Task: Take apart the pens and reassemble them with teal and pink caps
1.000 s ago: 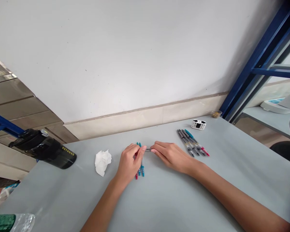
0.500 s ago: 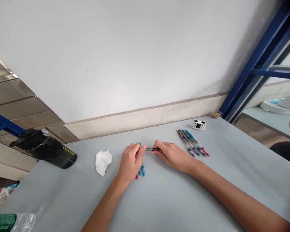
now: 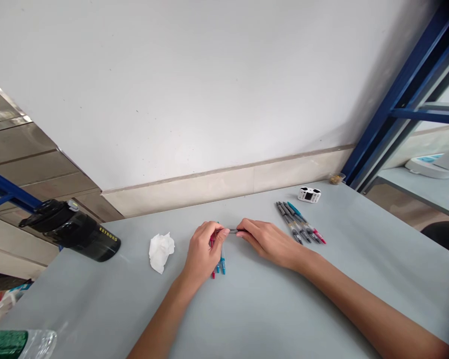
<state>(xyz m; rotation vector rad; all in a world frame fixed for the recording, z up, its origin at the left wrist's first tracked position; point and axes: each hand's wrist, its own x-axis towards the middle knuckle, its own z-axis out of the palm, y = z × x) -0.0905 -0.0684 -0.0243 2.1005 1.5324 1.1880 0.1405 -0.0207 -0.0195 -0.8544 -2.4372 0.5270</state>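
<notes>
Both hands hold a slim dark pen [image 3: 233, 231] level between them, just above the table. My left hand [image 3: 204, 247] pinches its left end between thumb and fingers. On the other end, the fingertips of my right hand [image 3: 264, 238] are closed, covering much of the pen. Beneath and beside my left hand lie a few pens with blue ends [image 3: 223, 267] and a red one [image 3: 213, 274], partly hidden by the hand. To the right of my right hand, several pens [image 3: 297, 224] with grey, teal and red parts lie side by side.
A crumpled white tissue [image 3: 160, 253] lies left of my hands. Further left, a black bottle [image 3: 82, 234] stands on the grey table [image 3: 269, 309]. A white device [image 3: 309, 195] and a small clear container [image 3: 336, 178] are near the wall. A green-labelled bottle [image 3: 18, 344] shows at lower left.
The hands stay close together on the pen, with a small shift of grip; my left thumb now sits slightly nearer the right hand. The other things look unmoved apart from a slight camera shift.
</notes>
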